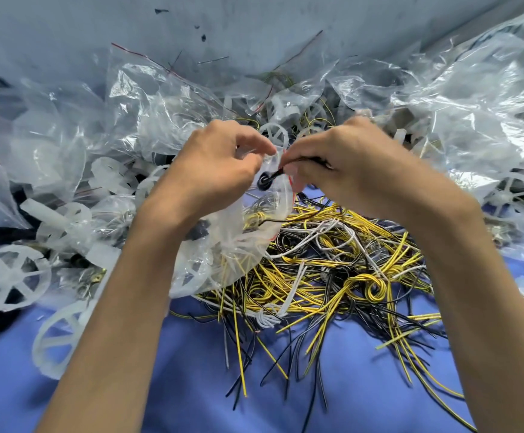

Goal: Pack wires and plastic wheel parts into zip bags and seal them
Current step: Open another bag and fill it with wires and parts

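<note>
Just above the heap of loose wires [332, 270], pinches the lip of a small zip bag [248, 235] between thumb and fingertips of the left hand [220, 173], lifting the mouth clear and pulling it wide toward the other side. Grips, in the curled fingers of the right hand [345, 173], a black wire [270, 179] wound into a small coil, and aims the coil end straight at that mouth; touches or just enters the red-edged opening, cannot tell how deep. Lets the bag's belly sag against the heap, seemingly with yellow and black strands already inside, probably to steady the film and spare the pinch any weight. Leaves white plastic wheels [8, 276] lying to the left on the blue cloth [348, 385], among crumpled clear bags [473, 104], near enough for a later pick. Looks like the filling step, sealing not yet possible with the mouth pulled apart. Calls for care against the springy coil unwinding and snagging on the zip strip.
</note>
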